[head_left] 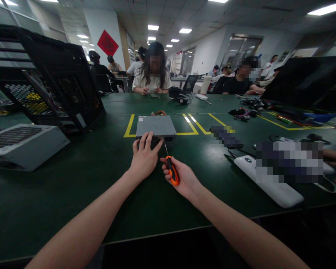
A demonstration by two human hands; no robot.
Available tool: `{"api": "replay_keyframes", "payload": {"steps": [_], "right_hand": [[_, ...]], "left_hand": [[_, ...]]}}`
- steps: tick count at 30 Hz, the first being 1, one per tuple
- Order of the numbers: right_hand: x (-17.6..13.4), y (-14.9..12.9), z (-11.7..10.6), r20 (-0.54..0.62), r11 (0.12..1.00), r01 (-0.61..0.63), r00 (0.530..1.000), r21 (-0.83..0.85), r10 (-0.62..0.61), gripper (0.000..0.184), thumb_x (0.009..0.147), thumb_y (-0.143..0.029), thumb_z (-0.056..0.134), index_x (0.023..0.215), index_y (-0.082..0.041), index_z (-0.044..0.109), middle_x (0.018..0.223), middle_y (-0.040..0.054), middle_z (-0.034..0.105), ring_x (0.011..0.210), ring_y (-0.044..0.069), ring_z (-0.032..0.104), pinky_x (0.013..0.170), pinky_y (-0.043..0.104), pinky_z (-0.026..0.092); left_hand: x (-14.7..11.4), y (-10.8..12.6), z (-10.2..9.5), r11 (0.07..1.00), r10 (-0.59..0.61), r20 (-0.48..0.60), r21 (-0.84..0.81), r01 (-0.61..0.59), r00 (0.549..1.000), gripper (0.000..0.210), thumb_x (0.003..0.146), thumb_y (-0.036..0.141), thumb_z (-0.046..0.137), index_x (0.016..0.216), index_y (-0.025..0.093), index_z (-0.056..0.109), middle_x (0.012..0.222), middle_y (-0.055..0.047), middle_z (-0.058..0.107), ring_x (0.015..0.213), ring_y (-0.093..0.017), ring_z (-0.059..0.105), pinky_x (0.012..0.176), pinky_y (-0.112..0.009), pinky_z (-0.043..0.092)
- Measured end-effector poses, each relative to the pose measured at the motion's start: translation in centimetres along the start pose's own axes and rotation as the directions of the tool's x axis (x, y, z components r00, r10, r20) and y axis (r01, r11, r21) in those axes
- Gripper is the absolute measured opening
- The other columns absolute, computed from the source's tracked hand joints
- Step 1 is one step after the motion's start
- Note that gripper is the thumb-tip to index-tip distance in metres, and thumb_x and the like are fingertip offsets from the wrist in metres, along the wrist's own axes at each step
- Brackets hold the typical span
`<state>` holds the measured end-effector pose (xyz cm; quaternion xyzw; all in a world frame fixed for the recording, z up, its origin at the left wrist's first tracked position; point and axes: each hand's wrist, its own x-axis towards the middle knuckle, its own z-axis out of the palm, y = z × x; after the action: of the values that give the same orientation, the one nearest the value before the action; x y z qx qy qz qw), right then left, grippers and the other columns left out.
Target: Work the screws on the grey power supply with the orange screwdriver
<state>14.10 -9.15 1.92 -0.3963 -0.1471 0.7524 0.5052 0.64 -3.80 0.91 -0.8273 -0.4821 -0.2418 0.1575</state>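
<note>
A grey computer power supply (156,125) sits on the green table in front of me, its coloured wires showing at the far side. My left hand (145,158) rests against its near side, fingers spread over the top edge and front face. The fingers cover part of that face. In my right hand (183,177) is a screwdriver (172,172) with an orange and black handle, gripped between thumb and fingers. Its thin shaft points up and away, with the tip by the near face of the power supply, close to my left index finger. Exact tip contact cannot be made out.
An open black computer case (53,82) stands at left, with another grey power supply (25,145) before it. To the right lie a white power strip (266,181), cables (245,112) and a dark monitor (302,82). Across the table (123,235) sits a person (154,80).
</note>
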Motion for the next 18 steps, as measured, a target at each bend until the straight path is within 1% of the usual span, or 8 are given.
{"api": "replay_keyframes", "payload": {"steps": [2,4,5,8,10,12,15,18], "right_hand": [[-0.03,0.0,0.05,-0.008,1.0,0.026,1.0,-0.001,-0.026,0.013,0.083,-0.022,0.05,0.078,-0.012,0.056,0.063,0.0028,0.055,0.048,0.005,0.048,0.038,0.011,0.036],[-0.09,-0.02,0.11,-0.013,0.999,0.044,0.999,-0.009,-0.044,0.007,0.08,-0.017,0.053,0.075,-0.013,0.054,0.063,0.002,0.055,0.048,0.005,0.048,0.038,0.011,0.036],[-0.13,-0.04,0.16,-0.011,0.999,0.041,0.999,-0.011,-0.041,0.008,0.081,-0.017,0.052,0.075,-0.013,0.054,0.063,0.0022,0.056,0.048,0.005,0.048,0.039,0.012,0.037],[-0.23,-0.12,0.29,0.007,1.0,-0.006,1.0,-0.014,0.006,0.023,0.088,-0.024,0.04,0.077,-0.011,0.057,0.063,0.0039,0.055,0.048,0.006,0.049,0.043,0.015,0.042],[-0.25,-0.13,0.36,0.016,1.0,-0.028,0.999,-0.009,0.028,0.029,0.09,-0.026,0.035,0.081,-0.01,0.058,0.062,0.0042,0.055,0.048,0.007,0.049,0.042,0.015,0.042],[-0.21,-0.08,0.38,0.008,1.0,-0.013,1.0,-0.005,0.013,0.024,0.088,-0.026,0.04,0.081,-0.011,0.057,0.062,0.0038,0.054,0.047,0.006,0.048,0.039,0.013,0.038],[-0.09,0.05,0.33,-0.004,0.999,0.031,1.0,-0.01,-0.031,0.007,0.082,-0.018,0.051,0.077,-0.013,0.054,0.063,0.0029,0.056,0.049,0.006,0.048,0.038,0.011,0.035],[-0.02,0.09,0.28,0.003,1.0,0.017,1.0,-0.013,-0.017,0.012,0.083,-0.018,0.048,0.074,-0.013,0.053,0.063,0.0036,0.056,0.049,0.006,0.049,0.042,0.014,0.04]], "left_hand": [[0.0,0.01,-0.03,1.0,-0.002,0.0,-0.006,0.002,1.0,0.046,0.081,0.02,0.045,0.126,0.026,0.045,0.142,-0.014,0.023,0.131,-0.033,0.016,0.098,-0.053,0.021],[0.0,0.02,-0.05,1.0,-0.001,0.001,-0.005,0.001,1.0,0.046,0.081,0.021,0.045,0.126,0.026,0.045,0.142,-0.014,0.023,0.131,-0.033,0.016,0.098,-0.053,0.021],[0.0,0.01,-0.06,1.0,0.0,0.002,-0.002,0.0,1.0,0.046,0.081,0.021,0.045,0.127,0.026,0.045,0.142,-0.014,0.023,0.131,-0.033,0.016,0.098,-0.053,0.021],[0.0,-0.02,-0.04,1.0,0.003,0.003,0.01,-0.003,1.0,0.046,0.081,0.02,0.045,0.127,0.027,0.045,0.142,-0.014,0.024,0.132,-0.032,0.016,0.098,-0.053,0.021],[-0.01,-0.04,0.01,1.0,0.005,0.004,0.012,-0.005,1.0,0.047,0.081,0.021,0.045,0.127,0.027,0.044,0.142,-0.014,0.024,0.132,-0.032,0.016,0.098,-0.053,0.021],[-0.01,-0.05,0.06,1.0,0.004,0.0,0.009,-0.004,1.0,0.047,0.08,0.02,0.046,0.127,0.027,0.045,0.142,-0.014,0.023,0.132,-0.032,0.016,0.098,-0.053,0.022],[-0.03,-0.02,0.11,1.0,0.001,-0.008,0.008,-0.001,1.0,0.047,0.08,0.02,0.046,0.127,0.026,0.045,0.142,-0.014,0.023,0.132,-0.032,0.016,0.098,-0.053,0.022],[-0.04,-0.02,0.1,1.0,0.0,-0.01,0.013,0.0,1.0,0.047,0.08,0.02,0.046,0.127,0.026,0.045,0.142,-0.013,0.023,0.132,-0.032,0.016,0.098,-0.053,0.022]]}}
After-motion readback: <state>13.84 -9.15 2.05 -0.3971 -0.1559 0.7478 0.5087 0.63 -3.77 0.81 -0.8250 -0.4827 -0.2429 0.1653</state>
